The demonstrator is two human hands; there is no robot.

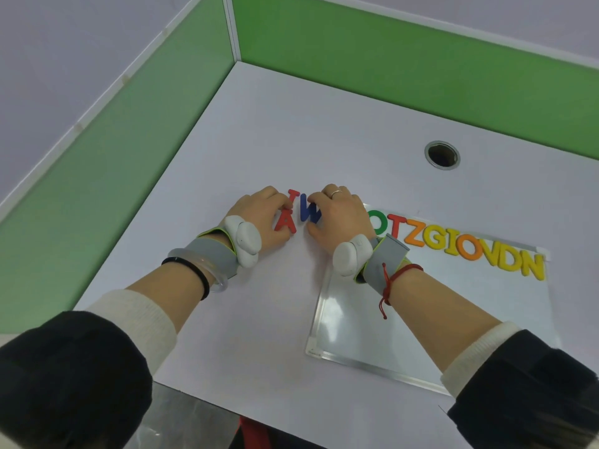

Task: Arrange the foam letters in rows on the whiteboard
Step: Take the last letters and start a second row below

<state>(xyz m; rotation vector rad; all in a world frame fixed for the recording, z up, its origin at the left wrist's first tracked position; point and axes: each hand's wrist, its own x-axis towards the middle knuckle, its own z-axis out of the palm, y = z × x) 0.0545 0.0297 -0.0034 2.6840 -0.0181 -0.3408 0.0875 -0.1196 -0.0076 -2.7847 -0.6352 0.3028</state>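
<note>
The only view comes from the camera on my head, looking forward and steeply down over my forearms. It sits close above the near edge of the white table (pixel 259 131) and faces the far left corner, where the green walls (pixel 389 53) meet. Its wide lens bends straight edges.

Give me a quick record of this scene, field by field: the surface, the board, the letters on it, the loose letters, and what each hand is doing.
surface: white table with green walls
whiteboard: flat on the table, right of centre
row: letters along the board's far edge, reading O T Z G I O V D N, green through orange to yellow
loose letters: red A, red T, blue W, on the table left of the board
left hand: fingers on the A
right hand: fingers on the W
</note>
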